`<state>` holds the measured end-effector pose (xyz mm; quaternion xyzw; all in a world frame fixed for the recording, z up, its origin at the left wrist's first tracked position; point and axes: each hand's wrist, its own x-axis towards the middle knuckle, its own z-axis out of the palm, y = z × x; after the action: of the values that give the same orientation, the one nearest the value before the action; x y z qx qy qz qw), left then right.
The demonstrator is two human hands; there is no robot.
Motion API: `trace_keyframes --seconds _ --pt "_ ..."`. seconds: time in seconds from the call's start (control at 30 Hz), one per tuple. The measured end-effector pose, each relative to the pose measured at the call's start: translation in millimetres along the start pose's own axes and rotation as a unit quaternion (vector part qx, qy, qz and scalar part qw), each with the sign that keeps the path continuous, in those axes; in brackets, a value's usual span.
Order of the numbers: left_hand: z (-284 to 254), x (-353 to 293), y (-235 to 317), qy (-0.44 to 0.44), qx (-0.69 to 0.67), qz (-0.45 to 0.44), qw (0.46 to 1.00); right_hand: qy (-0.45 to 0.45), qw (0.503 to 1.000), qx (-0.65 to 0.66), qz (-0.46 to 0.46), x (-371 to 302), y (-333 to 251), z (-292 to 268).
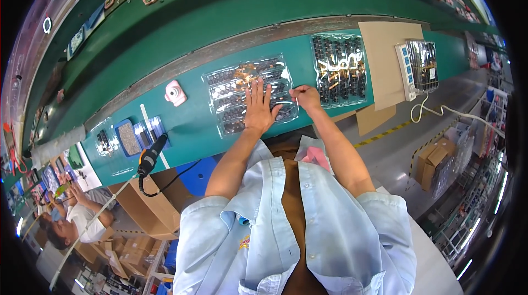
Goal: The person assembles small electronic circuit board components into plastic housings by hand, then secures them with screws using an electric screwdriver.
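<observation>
A clear plastic tray [226, 119] with rows of small black parts and gold-coloured flexible strips lies on the green bench. My left hand [259, 109] rests flat on it, fingers stretched out and thumb apart, covering part of the rows. At the tray's right edge, my right hand [306, 97] is closed in a pinch. Whether its fingertips grip the tray's rim or a small part is too small to tell. A second clear tray [339, 69] of similar black parts lies to the right of that hand.
Left of the trays sits a pink toy camera [175, 93]. An electric screwdriver [150, 156] hangs beside a blue bin [128, 138]. Cardboard [385, 69] and a white power strip [406, 71] lie at the right. Another person [91, 218] works at the far left.
</observation>
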<state>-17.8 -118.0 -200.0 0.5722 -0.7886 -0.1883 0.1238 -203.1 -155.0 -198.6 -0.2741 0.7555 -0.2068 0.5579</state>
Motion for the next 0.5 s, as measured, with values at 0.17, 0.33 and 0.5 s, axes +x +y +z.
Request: trace_keyframes --seconds 0.17,0.33,0.5 --pt "0 -1 0 0.0 0.003 0.001 1.0 -0.005 0.998 -0.054 -0.008 6 4 -4" --pt "-3 0 1 -0.005 0.006 0.003 1.0 -0.012 0.998 -0.052 -0.014 11 10 -3" --pt "-2 -1 -1 -0.007 0.012 0.005 1.0 -0.021 0.999 -0.04 -0.009 8 5 -3"
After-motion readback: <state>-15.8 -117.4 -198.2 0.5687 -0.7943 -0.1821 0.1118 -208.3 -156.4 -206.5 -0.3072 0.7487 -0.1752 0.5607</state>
